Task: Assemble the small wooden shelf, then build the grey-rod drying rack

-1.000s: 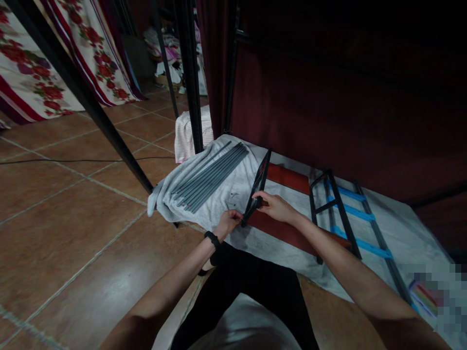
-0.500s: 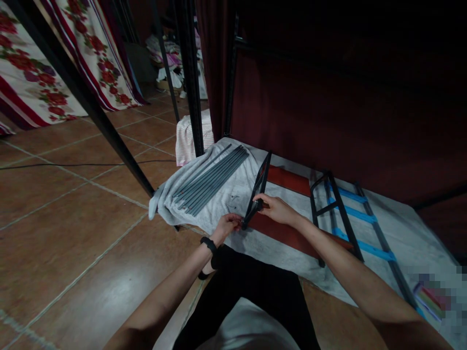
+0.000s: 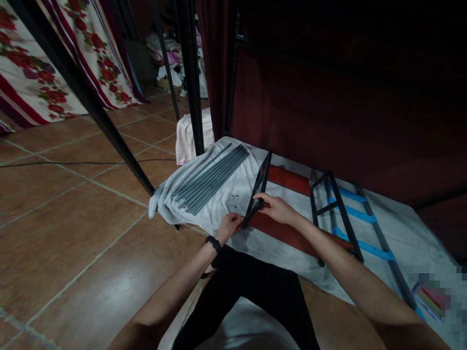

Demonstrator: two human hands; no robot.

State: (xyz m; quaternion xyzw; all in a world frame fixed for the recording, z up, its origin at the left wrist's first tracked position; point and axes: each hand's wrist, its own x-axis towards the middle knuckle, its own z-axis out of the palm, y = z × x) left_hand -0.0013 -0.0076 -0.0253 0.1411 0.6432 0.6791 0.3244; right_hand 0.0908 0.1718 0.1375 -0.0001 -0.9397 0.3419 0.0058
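A narrow black metal frame [image 3: 265, 174] stands upright at the left end of two reddish-brown boards [image 3: 290, 180]. My right hand [image 3: 276, 209] is closed around the frame's near side, partly covering it. My left hand [image 3: 229, 227] pinches at the frame's lower near corner; whatever lies between its fingertips is too small to make out. Another black metal frame [image 3: 336, 206] stands at the boards' right end. Small dark pieces of hardware [image 3: 234, 197] lie on the grey blanket [image 3: 222, 150], left of my hands. Beside them is a bundle of grey metal rods [image 3: 215, 181].
To the right, dark rails with light-blue crossbars [image 3: 372, 249] lie on the blanket. Black posts [image 3: 87, 109] rise at the left, and a dark red curtain [image 3: 310, 112] hangs behind. A cable [image 3: 87, 163] crosses the tiled floor [image 3: 73, 218].
My left hand has shifted very slightly at the frame's lower corner, its wrist moving a little to the right. The right hand keeps its grip on the frame.
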